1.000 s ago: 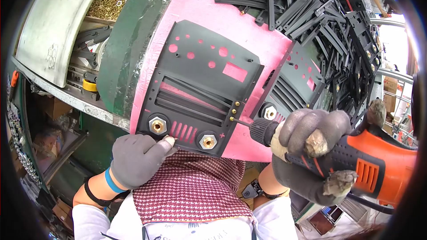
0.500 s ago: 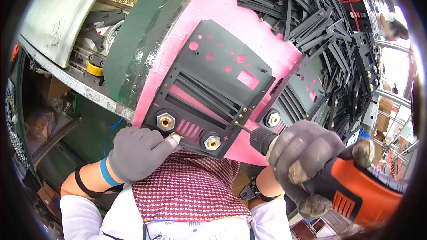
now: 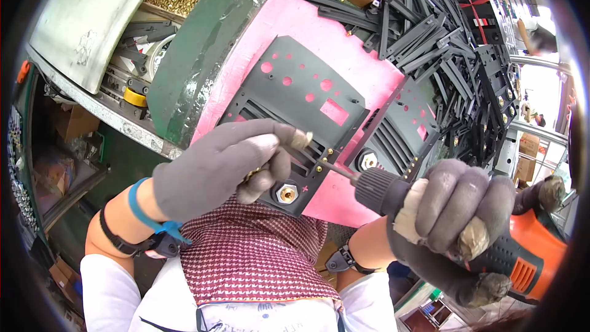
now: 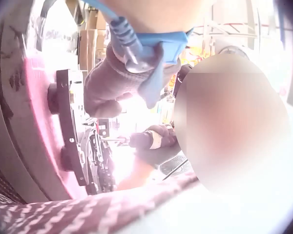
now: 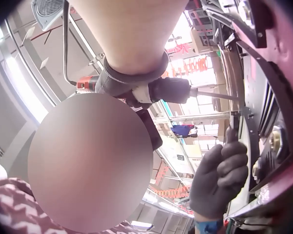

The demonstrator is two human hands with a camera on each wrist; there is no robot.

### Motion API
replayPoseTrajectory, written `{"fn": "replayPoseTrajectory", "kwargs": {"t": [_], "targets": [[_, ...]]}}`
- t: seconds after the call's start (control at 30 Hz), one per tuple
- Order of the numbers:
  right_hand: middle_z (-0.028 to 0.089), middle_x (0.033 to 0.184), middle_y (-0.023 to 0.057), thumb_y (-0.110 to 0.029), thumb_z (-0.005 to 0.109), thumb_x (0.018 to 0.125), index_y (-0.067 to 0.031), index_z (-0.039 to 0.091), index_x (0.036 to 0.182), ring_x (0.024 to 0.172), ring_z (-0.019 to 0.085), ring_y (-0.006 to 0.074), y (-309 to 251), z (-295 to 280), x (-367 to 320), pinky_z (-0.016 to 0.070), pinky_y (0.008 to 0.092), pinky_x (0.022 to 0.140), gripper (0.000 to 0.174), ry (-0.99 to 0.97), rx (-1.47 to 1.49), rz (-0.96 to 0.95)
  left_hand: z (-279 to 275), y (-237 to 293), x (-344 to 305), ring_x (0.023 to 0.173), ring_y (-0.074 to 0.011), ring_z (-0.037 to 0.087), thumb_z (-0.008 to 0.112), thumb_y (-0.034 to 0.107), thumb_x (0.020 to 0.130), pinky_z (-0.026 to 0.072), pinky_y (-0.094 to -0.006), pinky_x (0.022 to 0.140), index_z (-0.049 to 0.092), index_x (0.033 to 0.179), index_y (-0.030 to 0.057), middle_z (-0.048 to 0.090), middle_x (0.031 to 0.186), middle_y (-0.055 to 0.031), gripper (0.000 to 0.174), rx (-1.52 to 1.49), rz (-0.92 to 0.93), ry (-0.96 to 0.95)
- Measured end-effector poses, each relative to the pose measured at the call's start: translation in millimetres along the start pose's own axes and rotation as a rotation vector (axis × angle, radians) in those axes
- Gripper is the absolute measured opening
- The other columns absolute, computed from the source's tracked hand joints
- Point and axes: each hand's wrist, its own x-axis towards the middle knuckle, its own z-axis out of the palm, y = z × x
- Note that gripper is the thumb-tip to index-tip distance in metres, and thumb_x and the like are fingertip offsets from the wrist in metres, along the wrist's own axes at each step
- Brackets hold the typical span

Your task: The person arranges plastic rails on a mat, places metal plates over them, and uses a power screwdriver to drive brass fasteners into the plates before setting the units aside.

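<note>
Curled right hand [image 3: 455,215], gloved, is wrapped around the power driver [image 3: 538,245]; likely heavy, it is best held by its dark body. Small brass-coloured pieces [image 3: 251,175], too small to identify, appear to be held in the left hand [image 3: 218,163], curled above the panel [image 3: 298,80]. Laid on a soft-looking pink sheet [image 3: 347,55], that dark, matte plate is judged light, stiff and scratchable; its edges should be taken, clear of the hex nut [image 3: 287,193]. Beyond, slim black strips [image 3: 424,43] are heaped.
</note>
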Motion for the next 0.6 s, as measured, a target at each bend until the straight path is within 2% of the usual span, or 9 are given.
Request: {"fn": "replayPoseTrajectory", "kwargs": {"t": [0.03,0.07,0.13,0.17,0.27,0.3,0.43,0.5,0.6], "targets": [[0.052,0.064,0.0009,-0.031,0.08,0.074,-0.0097,0.052,0.094,0.049,0.049,0.0095,1,8,1,0.0424,0.0261,0.046,0.04,0.085,0.026,-0.006,-2,-6,7,0.063,-0.0066,0.041,0.04,0.018,0.1,0.0353,-0.0212,0.053,0.046,0.137,-0.0009,0.055,0.085,-0.0039,0.042,0.007,0.046,-0.024],[0.051,0.061,0.0005,-0.033,0.08,0.073,-0.0123,0.05,0.085,0.051,0.047,0.0093,1,12,2,0.0412,0.0256,0.048,0.039,0.171,0.054,-0.011,-1,-9,11,0.063,-0.0066,0.041,0.04,0.018,0.1,0.0353,-0.0212,0.053,0.046,0.137,-0.0009,0.055,0.085,-0.0039,0.042,0.012,0.054,-0.025],[0.05,0.061,0.0008,-0.032,0.08,0.073,-0.0122,0.049,0.086,0.054,0.045,0.0098,-3,12,3,0.0395,0.0236,0.052,0.039,0.143,0.094,-0.005,4,-12,17,0.063,-0.0071,0.041,0.041,0.022,0.102,0.0343,-0.0209,0.053,0.046,0.136,-0.0008,0.057,0.086,-0.0057,0.041,-0.066,0.085,-0.016],[0.05,0.061,0.0009,-0.033,0.08,0.072,-0.0122,0.049,0.085,0.054,0.044,0.01,-4,13,5,0.0392,0.0233,0.052,0.04,0.173,0.096,-0.025,4,-13,18,0.063,-0.0076,0.041,0.046,0.027,0.102,0.0336,-0.021,0.052,0.048,0.132,0.0002,0.059,0.085,-0.0064,0.04,-0.082,0.063,-0.004],[0.049,0.061,0.0013,-0.034,0.08,0.072,-0.0122,0.047,0.085,0.055,0.044,0.0105,-3,23,10,0.0384,0.0224,0.052,0.041,0.258,0.111,-0.086,-7,-14,22,0.06,-0.0077,0.041,0.052,0.031,0.101,0.0331,-0.0211,0.051,0.05,0.126,0.0019,0.06,0.084,-0.0057,0.039,-0.032,0.01,-0.011],[0.049,0.061,0.0014,-0.034,0.08,0.072,-0.0123,0.047,0.084,0.056,0.044,0.0107,-2,27,11,0.0381,0.0221,0.052,0.042,0.285,0.119,-0.106,-10,-15,22,0.057,-0.0072,0.042,0.058,0.035,0.098,0.0327,-0.0209,0.049,0.055,0.12,0.0021,0.061,0.082,-0.0045,0.04,-0.108,0.042,-0.057],[0.047,0.059,0.0011,-0.037,0.08,0.072,-0.0116,0.047,0.085,0.054,0.043,0.0108,1,37,17,0.0375,0.0215,0.05,0.044,0.41,0.139,-0.168,-5,-7,17,0.056,-0.0068,0.044,0.058,0.038,0.098,0.0325,-0.0209,0.048,0.059,0.113,0.0009,0.06,0.079,-0.0039,0.04,-0.135,0.056,0.009],[0.055,0.059,0.0131,-0.023,0.075,0.082,-0.0077,0.05,0.087,0.052,0.05,0.0256,-2,33,16,0.0457,0.0393,0.055,0.03,0.377,0.191,-0.153,-6,-10,17,0.057,-0.0066,0.045,0.057,0.04,0.097,0.0325,-0.0207,0.048,0.061,0.108,0.0004,0.06,0.077,-0.0037,0.041,-0.239,0.01,-0.002],[0.055,0.06,0.0134,-0.024,0.075,0.081,-0.0077,0.05,0.086,0.053,0.05,0.0259,-3,41,19,0.0451,0.039,0.055,0.03,0.439,0.167,-0.146,-9,-12,16,0.057,-0.0069,0.044,0.056,0.04,0.097,0.0319,-0.0207,0.048,0.061,0.108,0.0006,0.06,0.078,-0.0033,0.041,-0.187,0.009,-0.082]]}}
